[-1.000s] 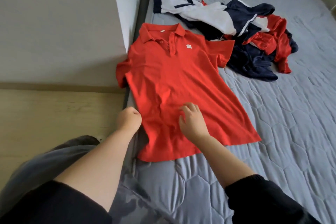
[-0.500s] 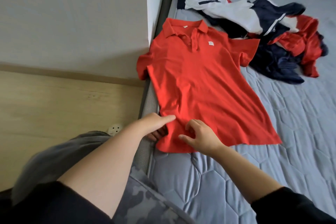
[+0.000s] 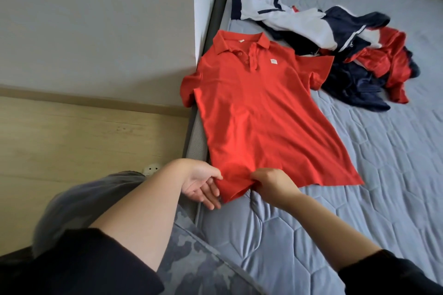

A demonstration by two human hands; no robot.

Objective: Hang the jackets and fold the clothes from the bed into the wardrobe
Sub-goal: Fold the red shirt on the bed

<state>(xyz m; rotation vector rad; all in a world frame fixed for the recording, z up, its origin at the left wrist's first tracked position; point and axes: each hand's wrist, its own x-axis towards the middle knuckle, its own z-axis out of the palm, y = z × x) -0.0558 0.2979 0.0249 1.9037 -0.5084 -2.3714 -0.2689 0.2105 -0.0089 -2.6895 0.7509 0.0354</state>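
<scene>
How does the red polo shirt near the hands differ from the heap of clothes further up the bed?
The red polo shirt lies spread flat, front up, collar away from the person; the heap of clothes is crumpled and tangled. The polo is one plain red piece; the heap mixes white, navy and red fabric. Both hands, left hand and right hand, hold the polo's hem; nothing touches the heap. Both rest on the grey quilted mattress.

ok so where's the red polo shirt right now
In the head view the red polo shirt lies flat, front up, along the left edge of the bed, collar toward the wall, with the pile of jackets beside its right sleeve; both hands hold its near hem corner.
</scene>
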